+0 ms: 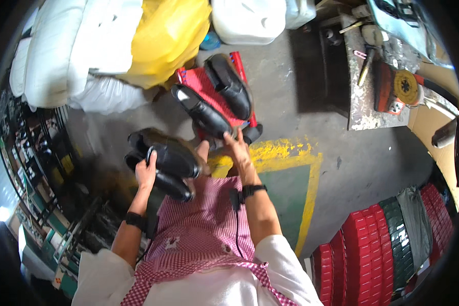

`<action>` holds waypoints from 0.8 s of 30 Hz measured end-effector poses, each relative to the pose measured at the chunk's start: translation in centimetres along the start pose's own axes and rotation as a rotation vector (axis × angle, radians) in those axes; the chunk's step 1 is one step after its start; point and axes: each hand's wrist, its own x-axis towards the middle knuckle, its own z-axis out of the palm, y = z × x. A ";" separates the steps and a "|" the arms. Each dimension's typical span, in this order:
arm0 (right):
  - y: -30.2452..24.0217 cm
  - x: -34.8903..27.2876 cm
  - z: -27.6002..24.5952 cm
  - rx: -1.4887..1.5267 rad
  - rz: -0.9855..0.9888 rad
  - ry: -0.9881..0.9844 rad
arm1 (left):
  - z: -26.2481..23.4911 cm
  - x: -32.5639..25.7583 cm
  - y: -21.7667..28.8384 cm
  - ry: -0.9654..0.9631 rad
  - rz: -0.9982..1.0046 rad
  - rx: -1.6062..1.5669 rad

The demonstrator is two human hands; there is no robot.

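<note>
Black shoes (177, 157), apparently a pair held side by side, hang from my left hand (147, 172), with the thumb over the edge of one and the other fingers hidden. Their toes point to the lower right. My right hand (235, 148) has its thumb and fingers at the toe of another black loafer (203, 113), which shows a pale insole. That loafer lies over the left part of a low red seat (205, 84). Beside it on the same seat, a further black loafer (230, 86) rests untouched.
White sacks (61, 56) and a yellow sack (166, 38) stand at the far left, near a white jug (249, 20). A workbench (364, 115) with a hammer (365, 66) is far right. Red boxes (364, 239) are stacked near right, shoe racks (35, 188) at left.
</note>
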 end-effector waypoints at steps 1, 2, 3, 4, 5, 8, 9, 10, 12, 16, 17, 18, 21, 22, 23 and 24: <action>-0.2 0.2 0.0 -0.033 0.073 0.064 | 0.4 -0.1 0.2 0.001 0.000 -0.062; -0.1 0.4 -0.3 -0.062 0.142 0.133 | 0.7 -0.3 1.5 -0.001 0.007 -0.124; -0.6 -0.1 0.0 -0.135 0.189 0.076 | 0.5 -0.1 2.1 -0.035 -0.035 -0.123; -0.7 -0.9 0.2 -0.137 0.201 0.069 | 0.5 0.0 2.7 -0.071 -0.074 -0.125; -0.7 -2.0 0.0 -0.168 0.096 -0.142 | 1.0 -0.1 3.0 -0.051 -0.035 -0.199; -1.5 -5.5 0.2 -0.023 -0.029 -0.452 | 2.0 -0.2 4.6 -0.055 0.051 -0.249; -2.3 -6.6 -0.1 0.064 -0.046 -0.411 | 1.6 -0.3 6.0 -0.088 0.076 -0.244; -3.0 -7.6 -0.6 0.152 -0.066 -0.370 | 1.8 -0.6 7.0 -0.096 0.085 -0.245; -3.9 -8.9 -1.8 0.215 -0.144 -0.417 | 2.3 -1.6 9.9 -0.090 0.205 -0.283; -7.0 -12.7 -2.5 -0.172 -0.372 -0.200 | 2.0 -3.2 15.3 -0.189 0.325 -0.154; -7.5 -13.2 -3.3 -0.197 -0.399 -0.144 | 1.9 -3.5 16.1 -0.196 0.346 -0.151; -8.0 -13.8 -4.0 -0.220 -0.425 -0.087 | 1.8 -3.8 16.8 -0.243 0.349 -0.202; -10.1 -16.3 -7.5 -0.052 -0.540 0.020 | 2.3 -5.7 20.0 -0.353 0.458 -0.296; -10.6 -17.0 -8.8 -0.029 -0.583 0.074 | 2.6 -6.7 21.4 -0.358 0.517 -0.373; -11.0 -17.6 -10.5 -0.103 -0.646 0.169 | 3.0 -7.4 22.7 -0.383 0.553 -0.381; -11.3 -17.8 -11.6 -0.095 -0.659 0.256 | 3.5 -7.8 23.4 -0.374 0.606 -0.417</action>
